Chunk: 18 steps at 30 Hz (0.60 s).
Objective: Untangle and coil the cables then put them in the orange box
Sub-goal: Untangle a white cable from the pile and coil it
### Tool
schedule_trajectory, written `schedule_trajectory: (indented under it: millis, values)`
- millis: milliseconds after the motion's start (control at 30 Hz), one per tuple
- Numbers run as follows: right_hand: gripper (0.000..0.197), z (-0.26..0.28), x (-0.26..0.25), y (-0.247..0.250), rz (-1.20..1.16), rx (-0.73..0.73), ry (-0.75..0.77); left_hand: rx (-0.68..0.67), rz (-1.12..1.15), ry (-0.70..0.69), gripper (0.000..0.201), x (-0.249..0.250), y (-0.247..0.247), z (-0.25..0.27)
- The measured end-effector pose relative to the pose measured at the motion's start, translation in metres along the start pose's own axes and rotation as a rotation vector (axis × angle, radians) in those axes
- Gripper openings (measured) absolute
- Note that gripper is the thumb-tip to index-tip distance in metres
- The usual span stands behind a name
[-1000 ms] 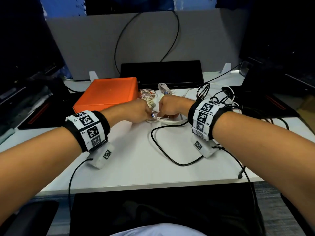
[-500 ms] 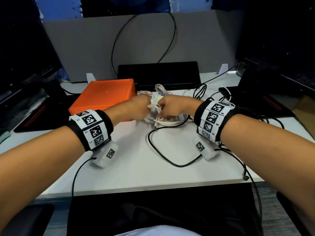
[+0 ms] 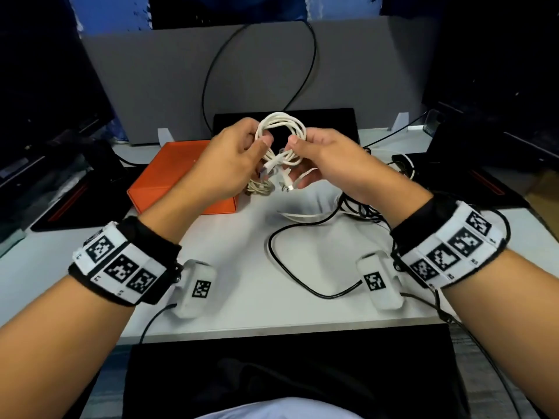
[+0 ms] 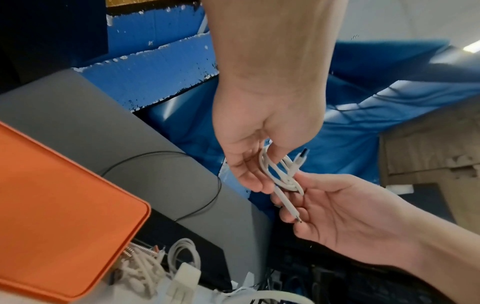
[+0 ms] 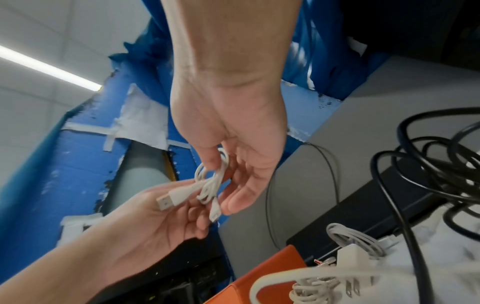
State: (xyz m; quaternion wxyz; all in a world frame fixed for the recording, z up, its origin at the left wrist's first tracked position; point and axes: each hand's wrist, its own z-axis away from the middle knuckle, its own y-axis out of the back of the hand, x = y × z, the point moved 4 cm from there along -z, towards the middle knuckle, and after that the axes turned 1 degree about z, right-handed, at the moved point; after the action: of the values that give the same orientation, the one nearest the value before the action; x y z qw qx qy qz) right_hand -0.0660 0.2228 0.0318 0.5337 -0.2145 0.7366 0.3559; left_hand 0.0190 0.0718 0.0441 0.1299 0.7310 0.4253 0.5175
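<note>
A white USB cable (image 3: 281, 131), bundled in loose loops, hangs in the air above the white table (image 3: 257, 297). My left hand (image 3: 257, 146) pinches the loops on their left side. My right hand (image 3: 299, 155) pinches them on the right, and both plugs dangle below. The left wrist view shows the cable (image 4: 285, 176) between my left hand (image 4: 254, 170) and right hand (image 4: 298, 201). In the right wrist view the USB plug (image 5: 168, 199) lies across my left fingers. The orange box (image 3: 181, 176) sits shut under my left hand.
More white cables (image 3: 260, 187) and a flat white one (image 3: 302, 216) lie beside the box. A black cable (image 3: 290, 267) loops across the table's middle, and a black tangle (image 5: 428, 174) lies at the right. A dark block (image 3: 332, 122) and grey partition (image 3: 272, 71) stand behind.
Both hands have risen from the cable pile on the table, lifting the white cable bundle into the air above the box's right edge.
</note>
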Motion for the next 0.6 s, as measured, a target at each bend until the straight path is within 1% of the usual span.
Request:
schedule_trajectory:
  millis: [67,167,200,267,367,433,467,600]
  values:
    - [0.03,0.012,-0.004,-0.006,-0.025,0.037,0.026,-0.03,0.115,0.015,0.024,0.01,-0.002,0.009]
    - [0.033,0.019,-0.001,-0.013,-0.013,0.112,0.062,-0.055,0.262,0.131,0.032,0.021,-0.005,0.023]
    - [0.033,0.02,0.001,-0.013,0.032,0.144,0.073,-0.065,0.255,0.173,0.039,0.022,-0.006,0.026]
    - [0.034,0.02,0.002,-0.013,0.108,0.213,0.09,-0.122,0.161,0.222,0.049,0.028,-0.009,0.033]
    - [0.036,0.022,0.001,-0.012,0.161,0.305,0.072,-0.232,0.103,0.264,0.05,0.029,-0.014,0.037]
    - [0.037,0.022,0.0,-0.012,0.203,0.32,0.047,-0.271,0.149,0.29,0.051,0.027,-0.011,0.035]
    - [0.036,0.022,0.0,-0.009,0.183,0.315,0.036,-0.29,0.177,0.287,0.051,0.029,-0.008,0.036]
    - [0.031,0.019,-0.012,0.011,-0.094,0.223,0.025,-0.331,0.231,0.191,0.046,0.036,0.008,0.038]
